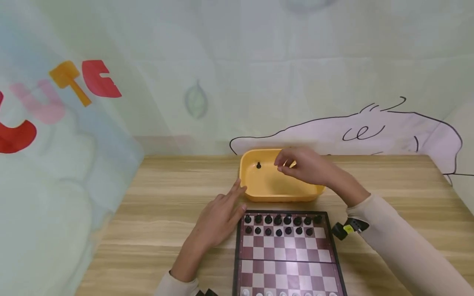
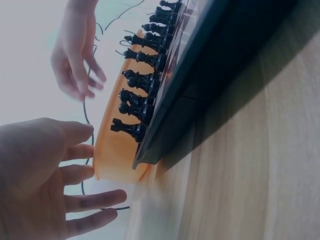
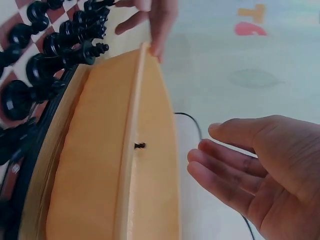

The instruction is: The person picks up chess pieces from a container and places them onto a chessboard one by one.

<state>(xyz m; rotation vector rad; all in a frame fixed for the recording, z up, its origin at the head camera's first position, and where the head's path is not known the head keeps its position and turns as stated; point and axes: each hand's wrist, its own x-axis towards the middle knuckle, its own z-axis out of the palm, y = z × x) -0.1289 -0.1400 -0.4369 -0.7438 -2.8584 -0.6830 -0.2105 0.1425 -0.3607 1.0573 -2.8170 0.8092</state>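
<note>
A yellow-orange plastic tray (image 1: 283,198) stands behind the chessboard, with one small black chess pawn (image 1: 259,165) inside near its back left. My left hand (image 1: 218,220) reaches along the board's left side, fingers extended, fingertips right at the tray's left rim. Over the right half of the tray hovers my right hand (image 1: 310,165); its fingers bend loosely and hold nothing, as the right wrist view also shows. Two rows of black chess pieces (image 1: 277,220) stand on the far end of the board (image 1: 279,267), with the right-end square of the second row bare.
White chess pieces (image 1: 283,293) line the board's near edge, partly cut off by the frame. The wooden table (image 1: 166,197) extends on both sides. Behind it hangs a printed cloth backdrop (image 1: 237,90) with cartoon drawings and coloured letters.
</note>
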